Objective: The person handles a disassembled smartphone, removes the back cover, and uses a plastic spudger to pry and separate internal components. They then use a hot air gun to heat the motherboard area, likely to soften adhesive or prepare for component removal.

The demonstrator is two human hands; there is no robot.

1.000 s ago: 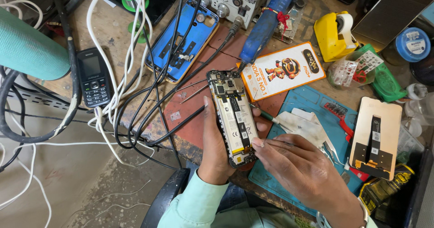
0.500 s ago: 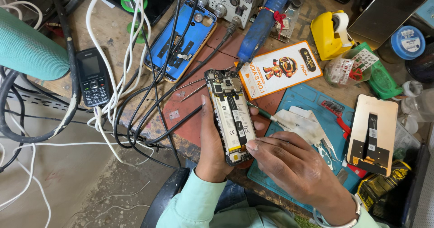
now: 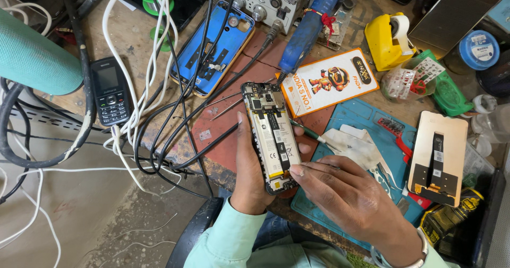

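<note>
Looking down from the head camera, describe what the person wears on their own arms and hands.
The left hand is bare, with no glove or ring visible; its arm wears a light mint-green long sleeve with a buttoned-style cuff at the wrist. The right hand is bare too, with a pale band, perhaps a watch or bracelet, at the wrist beside the same green fabric.

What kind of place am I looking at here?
Most likely a phone repair bench. The left hand holds an opened phone with its insides bare, the right hand works on it, and a detached screen, a blue back cover and a knobbed power supply lie around.
</note>
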